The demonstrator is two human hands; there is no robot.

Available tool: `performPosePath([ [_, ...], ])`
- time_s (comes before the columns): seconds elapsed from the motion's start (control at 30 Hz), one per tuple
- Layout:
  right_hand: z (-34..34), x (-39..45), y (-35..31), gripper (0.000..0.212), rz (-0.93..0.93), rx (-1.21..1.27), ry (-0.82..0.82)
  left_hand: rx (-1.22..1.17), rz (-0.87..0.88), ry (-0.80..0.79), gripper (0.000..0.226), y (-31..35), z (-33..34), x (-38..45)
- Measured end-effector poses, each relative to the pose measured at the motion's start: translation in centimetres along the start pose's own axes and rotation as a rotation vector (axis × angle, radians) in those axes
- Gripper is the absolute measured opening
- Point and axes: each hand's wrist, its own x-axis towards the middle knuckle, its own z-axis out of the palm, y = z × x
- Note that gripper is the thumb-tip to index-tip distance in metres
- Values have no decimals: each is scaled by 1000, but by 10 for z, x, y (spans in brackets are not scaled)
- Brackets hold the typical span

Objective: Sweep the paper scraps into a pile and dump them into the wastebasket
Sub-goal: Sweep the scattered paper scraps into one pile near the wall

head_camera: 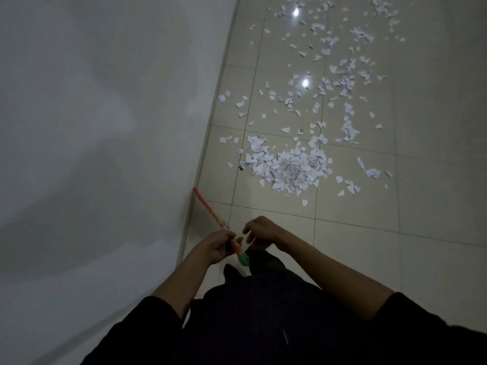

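Observation:
White paper scraps lie on the tiled floor: a dense pile (288,169) in the middle and several loose scraps (340,75) strewn farther away. My left hand (217,246) grips an orange broom handle (209,208) that slants up to the wall's foot; its green and white end (243,260) sits just below my hands. My right hand (259,230) hovers beside the handle with fingers loosely curled, holding nothing. The broom's bristles are hidden. No wastebasket is in view.
A plain grey wall (105,127) fills the left side and meets the glossy beige tile floor (434,206) along a slanted line. My dark-clothed legs and one foot (232,272) are below the hands. Two lamp reflections shine on the tiles.

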Motion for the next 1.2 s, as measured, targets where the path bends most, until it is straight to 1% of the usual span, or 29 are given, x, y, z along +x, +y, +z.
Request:
performPosePath([
  [0.03,-12,3,4,29,17,73,36,46,-16,10,29,5,-3,1],
  [0.13,-52,22,34,35,62,196,194,299,-77,25,10,25,-9,2],
  [0.2,-78,34,63,38,126,253,283,456,-113,55,12,38,-12,5],
  [0.23,-88,37,78,38,159,300,300,503,-131,54,14,43,-14,6],
  [0.33,-118,40,120,33,263,459,369,593,-187,0,12,68,-5,16],
  [0.43,-138,42,147,26,323,572,426,685,-217,-97,6,88,22,29],
  [0.53,-154,43,152,21,310,669,469,787,-237,-168,4,98,62,43],
  [0.7,-186,40,140,18,214,832,551,958,-277,-233,3,103,128,60],
  [0.8,-196,34,137,13,177,983,580,1037,-336,-284,4,106,154,67],
  [0.9,-195,23,144,15,155,1130,627,1086,-409,-330,17,107,165,70],
  [1.0,-184,14,161,16,174,1221,659,1160,-466,-261,15,107,173,77],
  [1.07,-174,12,170,14,200,1265,673,1266,-429,-211,15,111,179,82],
  [1.13,-165,10,178,14,224,1303,679,1366,-369,-198,15,116,189,85],
  [1.2,-156,9,181,15,256,1345,690,1370,-383,-197,15,128,199,85],
])
